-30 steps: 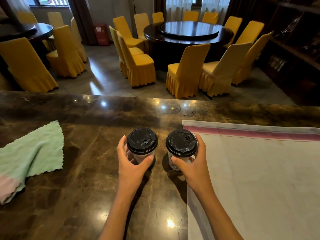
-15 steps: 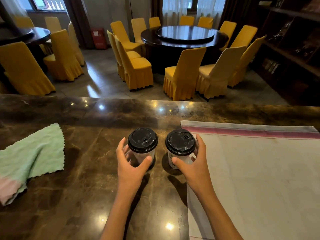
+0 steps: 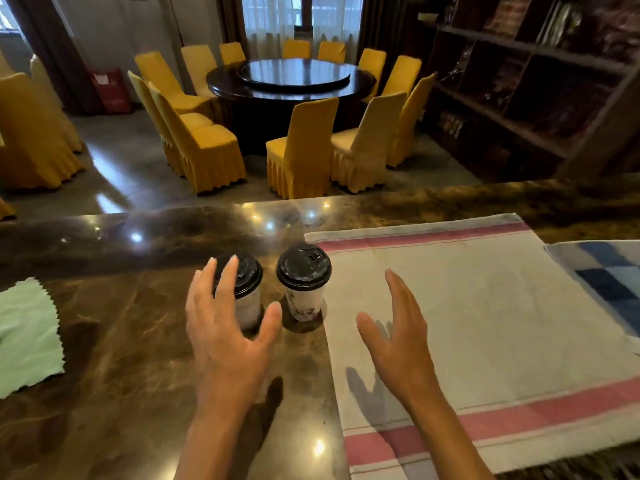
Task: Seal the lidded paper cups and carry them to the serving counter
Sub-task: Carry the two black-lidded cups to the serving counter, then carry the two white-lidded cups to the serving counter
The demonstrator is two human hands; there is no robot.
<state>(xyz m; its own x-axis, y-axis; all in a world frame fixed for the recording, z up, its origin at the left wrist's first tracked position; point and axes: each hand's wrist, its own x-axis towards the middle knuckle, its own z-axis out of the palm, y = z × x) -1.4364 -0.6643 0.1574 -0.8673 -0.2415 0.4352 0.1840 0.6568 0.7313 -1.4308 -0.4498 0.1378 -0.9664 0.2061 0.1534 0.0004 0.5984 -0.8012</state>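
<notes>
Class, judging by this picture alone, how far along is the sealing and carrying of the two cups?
Done: both cups, left cup and right cup, wear black lids and stand on the marble counter. In hand: nothing; the left hand and right hand are open. Left: apparently nothing, if this is the serving counter.

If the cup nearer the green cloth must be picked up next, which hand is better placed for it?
The left hand, probably. It is open right in front of the left cup, fingers over its lid. The right hand is open above the striped towel, with the right cup between it and that cup.
</notes>
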